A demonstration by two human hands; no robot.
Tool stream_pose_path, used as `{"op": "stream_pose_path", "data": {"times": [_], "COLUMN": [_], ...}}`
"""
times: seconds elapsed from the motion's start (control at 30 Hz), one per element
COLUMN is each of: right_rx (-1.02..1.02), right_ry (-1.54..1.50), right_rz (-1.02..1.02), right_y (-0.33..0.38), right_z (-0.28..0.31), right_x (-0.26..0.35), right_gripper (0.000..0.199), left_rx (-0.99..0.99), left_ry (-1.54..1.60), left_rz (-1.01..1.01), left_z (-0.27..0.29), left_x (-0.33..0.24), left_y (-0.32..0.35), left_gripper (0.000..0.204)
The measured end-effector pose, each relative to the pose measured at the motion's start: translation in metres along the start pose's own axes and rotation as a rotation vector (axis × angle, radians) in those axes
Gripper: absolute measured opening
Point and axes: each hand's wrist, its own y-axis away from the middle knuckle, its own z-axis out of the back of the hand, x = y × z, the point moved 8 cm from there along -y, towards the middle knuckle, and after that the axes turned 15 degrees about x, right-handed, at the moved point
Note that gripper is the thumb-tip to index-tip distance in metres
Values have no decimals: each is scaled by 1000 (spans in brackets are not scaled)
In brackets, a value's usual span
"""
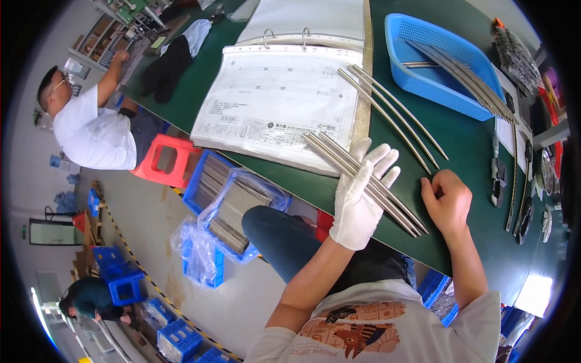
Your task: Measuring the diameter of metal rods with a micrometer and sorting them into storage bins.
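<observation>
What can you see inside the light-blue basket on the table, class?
Inside the light-blue basket lie metal rods, some jutting out past its right-hand end. They cover part of the basket's base, so anything beneath them cannot be seen.

I see slim silvery metal rods point(330, 152) bundled across the gloved left hand point(354, 209) — shiny, nearly parallel, slanting down to the right.

A dark green bench point(477, 151) carries an open ring binder point(260, 100) of printed sheets. Loose metal rods point(389, 117) slant from the binder's right edge onto the green top. Beyond sits a blue basket point(417, 85); dark cloth point(164, 71) lies left, caliper-like tools point(498, 178) right.
</observation>
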Motion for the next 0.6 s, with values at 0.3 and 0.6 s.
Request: {"op": "stream_pose_path", "data": {"times": [0.3,0.6], "right_rx": [-37,62], "right_ry": [5,-146], "right_rz": [-34,138], "right_y": [-12,-68], "right_z": [5,3], "right_x": [-10,-14], "right_gripper": [21,34], "left_rx": [-155,-302], "left_ry": [-51,-34], "left_rz": [123,36], "left_z": [13,22], "left_x": [9,20], "left_y": [-18,-65], "left_gripper": [23,33]}}
